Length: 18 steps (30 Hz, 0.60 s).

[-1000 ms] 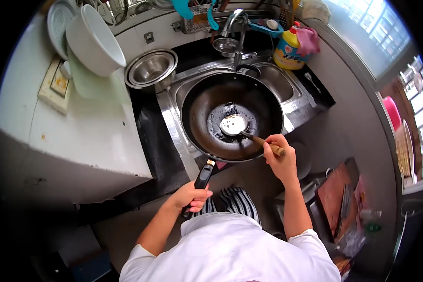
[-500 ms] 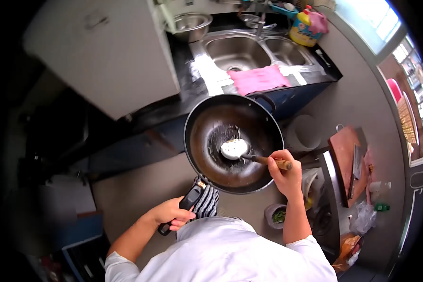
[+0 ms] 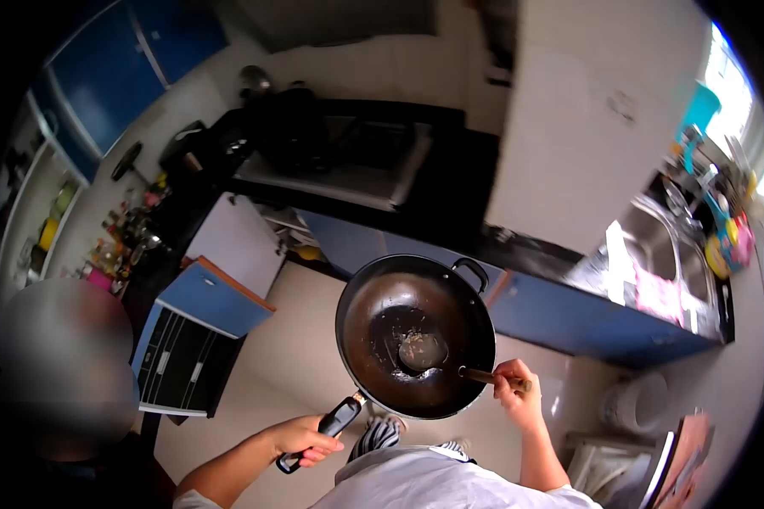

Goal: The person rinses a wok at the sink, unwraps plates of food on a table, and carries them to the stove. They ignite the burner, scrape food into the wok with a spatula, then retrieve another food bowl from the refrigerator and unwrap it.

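My left hand (image 3: 307, 441) is closed round the black handle of a dark wok (image 3: 373, 327), holding it up over the floor. The wok's brown inside has small whitish bits stuck near its bottom. In my right hand (image 3: 518, 392) is the wooden handle of a ladle (image 3: 477, 374). The ladle's round bowl rests in the lower middle of the wok, with some bits showing on it. A small loop handle stands on the wok's far right rim.
Ahead is a dark counter with a gas stove (image 3: 339, 161). A cabinet door (image 3: 221, 297) stands open at left, near a blurred person (image 3: 68, 365). The sink (image 3: 649, 237) is at right, with a white bucket (image 3: 637, 401) below, beside a chopping board (image 3: 683, 467).
My view and the wok have turned left, from facing the sink to facing the stove. The wok and ladle stay in my hands.
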Motion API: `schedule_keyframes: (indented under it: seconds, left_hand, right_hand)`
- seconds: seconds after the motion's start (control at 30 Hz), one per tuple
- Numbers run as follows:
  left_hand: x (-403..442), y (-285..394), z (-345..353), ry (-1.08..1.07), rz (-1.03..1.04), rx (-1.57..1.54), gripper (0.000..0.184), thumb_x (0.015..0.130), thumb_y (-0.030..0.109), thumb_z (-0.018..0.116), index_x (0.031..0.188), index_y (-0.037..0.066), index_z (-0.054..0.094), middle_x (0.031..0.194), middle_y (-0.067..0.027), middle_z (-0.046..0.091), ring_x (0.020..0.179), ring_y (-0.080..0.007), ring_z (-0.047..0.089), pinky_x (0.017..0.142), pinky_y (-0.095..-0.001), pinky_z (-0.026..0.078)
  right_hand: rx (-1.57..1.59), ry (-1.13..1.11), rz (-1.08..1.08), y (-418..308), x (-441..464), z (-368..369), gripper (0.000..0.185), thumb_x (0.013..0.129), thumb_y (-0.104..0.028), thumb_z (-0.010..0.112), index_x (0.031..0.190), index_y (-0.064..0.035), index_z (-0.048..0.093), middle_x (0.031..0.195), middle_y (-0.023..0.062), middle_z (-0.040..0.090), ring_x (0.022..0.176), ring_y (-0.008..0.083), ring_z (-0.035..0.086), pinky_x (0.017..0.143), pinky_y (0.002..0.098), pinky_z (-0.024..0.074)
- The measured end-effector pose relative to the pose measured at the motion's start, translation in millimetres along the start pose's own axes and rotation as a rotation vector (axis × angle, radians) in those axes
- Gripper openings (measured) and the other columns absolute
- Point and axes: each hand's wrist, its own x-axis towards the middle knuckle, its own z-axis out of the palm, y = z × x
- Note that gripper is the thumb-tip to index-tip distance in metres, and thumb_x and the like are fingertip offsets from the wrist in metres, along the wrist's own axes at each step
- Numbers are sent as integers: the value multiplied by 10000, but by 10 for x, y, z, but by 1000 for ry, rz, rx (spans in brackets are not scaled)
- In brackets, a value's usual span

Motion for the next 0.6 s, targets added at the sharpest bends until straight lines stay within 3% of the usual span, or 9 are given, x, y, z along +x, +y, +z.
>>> schedule_keyframes:
  seconds: [0.23, 0.33, 0.6]
  left_hand:
    - [-287, 471, -989, 135, 311, -142, 187, 795, 28, 537, 782, 89, 361, 518, 17, 346, 382, -65, 343, 340, -229, 286]
    - [-121, 1009, -1366, 79, 441, -157, 169, 794, 47, 539, 809, 101, 379, 499, 28, 344, 361, -68, 335, 337, -231, 277]
    - [652, 2835, -2059, -80, 610, -111, 185, 806, 86, 540, 731, 101, 371, 497, 40, 344, 361, -44, 332, 329, -201, 279]
  right_hand:
    - [-54, -181, -259, -699, 1391, 1045, 107, 715, 2, 589, 820, -23, 584, 665, 57, 563, 530, 105, 517, 500, 212, 408]
    - [-214, -205, -557, -894, 1811, 1165, 189, 657, 47, 613, 823, -43, 601, 778, 64, 540, 654, 193, 561, 562, 264, 452]
    - [-369, -79, -667, -963, 3292, 1241, 229, 651, 71, 618, 829, -72, 607, 903, 84, 519, 734, 221, 554, 620, 280, 451]
